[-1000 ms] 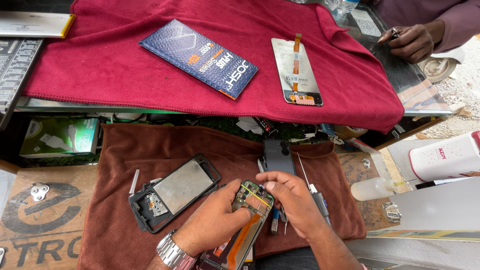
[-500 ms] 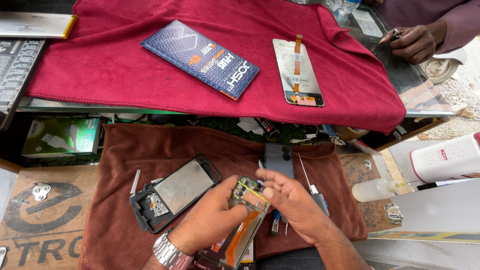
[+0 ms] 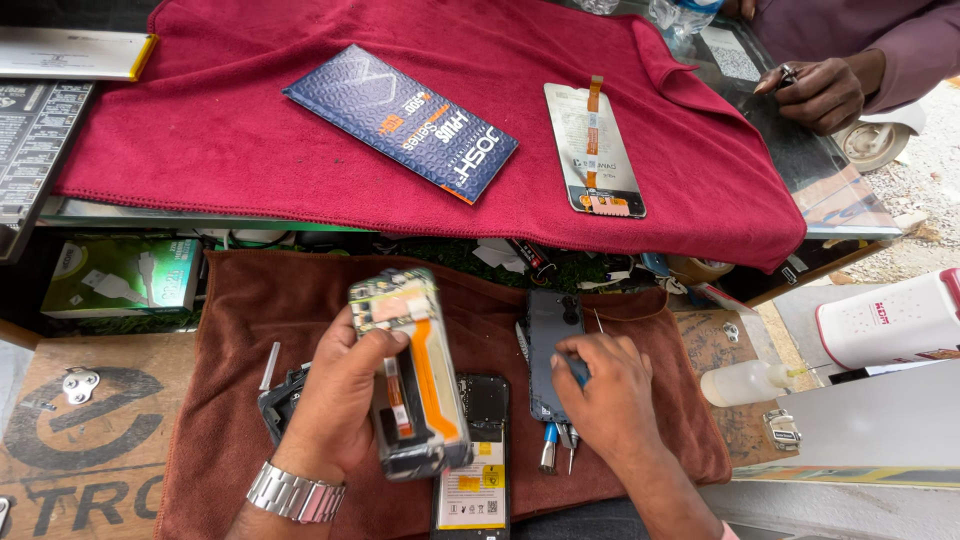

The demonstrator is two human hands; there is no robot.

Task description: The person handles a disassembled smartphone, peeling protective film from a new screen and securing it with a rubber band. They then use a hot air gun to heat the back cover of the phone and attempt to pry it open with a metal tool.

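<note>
The left hand [image 3: 340,400] is clenched around an opened phone body [image 3: 410,375], lifted off the brown cloth [image 3: 230,330] and tilted so its circuit board, orange ribbon cable and dark battery area face up. The right hand [image 3: 605,385] is down on the cloth near its right edge, fingers curled around a small blue-handled tool [image 3: 578,370], just beside a dark back cover [image 3: 553,345] lying flat. More slim tools [image 3: 557,450] poke out below that hand. Under the raised phone lies a loose battery [image 3: 472,490] with a yellow label, and a dark frame part [image 3: 282,400] peeks out beside the left wrist.

To do this well, I would say the phone should stay firmly pinched by its sides, thumb clear of the ribbon cable, while the right hand takes the tool by its handle and brings it up steadily.

Further back, the red cloth [image 3: 200,150] on the raised desk carries a blue box [image 3: 400,120] and a replacement screen [image 3: 592,150]; another person's hand [image 3: 815,92] rests at the far right corner
</note>
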